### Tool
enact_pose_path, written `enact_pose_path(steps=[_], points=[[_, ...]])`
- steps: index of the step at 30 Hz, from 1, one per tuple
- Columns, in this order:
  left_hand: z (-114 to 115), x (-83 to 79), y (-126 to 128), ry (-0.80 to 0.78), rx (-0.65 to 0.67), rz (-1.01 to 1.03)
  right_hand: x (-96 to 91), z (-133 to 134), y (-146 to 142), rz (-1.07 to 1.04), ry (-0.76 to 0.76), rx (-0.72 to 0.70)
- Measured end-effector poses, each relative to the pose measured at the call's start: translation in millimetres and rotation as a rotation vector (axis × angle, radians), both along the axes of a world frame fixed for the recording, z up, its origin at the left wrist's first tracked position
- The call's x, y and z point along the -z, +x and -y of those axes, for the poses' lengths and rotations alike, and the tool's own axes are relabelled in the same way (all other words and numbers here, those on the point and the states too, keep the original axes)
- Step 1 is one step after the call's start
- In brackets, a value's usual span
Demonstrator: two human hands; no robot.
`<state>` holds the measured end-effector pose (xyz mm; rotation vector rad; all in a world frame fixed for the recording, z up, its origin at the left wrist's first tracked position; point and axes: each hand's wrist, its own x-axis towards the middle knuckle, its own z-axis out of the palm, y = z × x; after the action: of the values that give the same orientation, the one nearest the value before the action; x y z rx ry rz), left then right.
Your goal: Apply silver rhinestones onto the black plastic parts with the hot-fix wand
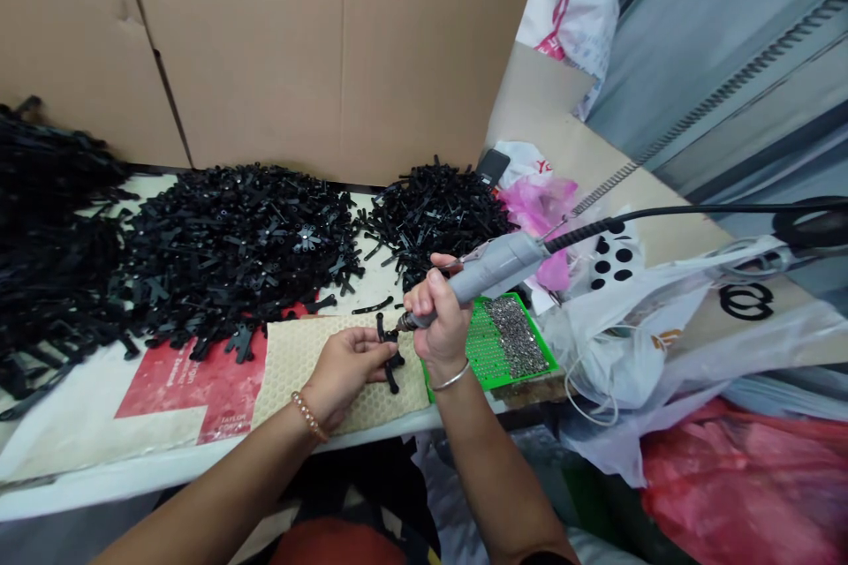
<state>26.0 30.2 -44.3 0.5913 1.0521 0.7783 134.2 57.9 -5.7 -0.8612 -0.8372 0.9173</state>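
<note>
My right hand point(438, 316) is wrapped round a grey electric screwdriver point(496, 267), which slants down to the left. Its tip meets a small black plastic part point(390, 355) with several arms. Between the thumb and fingers of my left hand point(351, 366) that part is pinched, just above a beige honeycomb-patterned mat point(291, 371). Whether a screw sits under the tip is too small to tell. Right of the mat, partly behind my right hand, lies a green perforated tray point(477, 353) with many small metal screws point(520, 335) heaped on one side.
Heaps of black parts point(231, 247) cover the back and left of the table, with a smaller pile point(441, 212) behind the screwdriver. A tall cardboard sheet point(298, 44) stands behind. A coiled spring point(695, 110) and black cable point(715, 209) run rightward above plastic bags point(616, 344).
</note>
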Motion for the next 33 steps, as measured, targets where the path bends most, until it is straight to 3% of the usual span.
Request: enact_pose_path(steps=[26, 33], points=[[0.4, 4.6, 0.3, 0.021, 0.029, -0.016, 6.7, 2.3, -2.3, -0.007, 0.060, -0.010], [-0.4, 7.5, 1.4, 0.005, 0.009, -0.053, 15.7, 2.6, -2.0, 0.045, 0.071, -0.127]])
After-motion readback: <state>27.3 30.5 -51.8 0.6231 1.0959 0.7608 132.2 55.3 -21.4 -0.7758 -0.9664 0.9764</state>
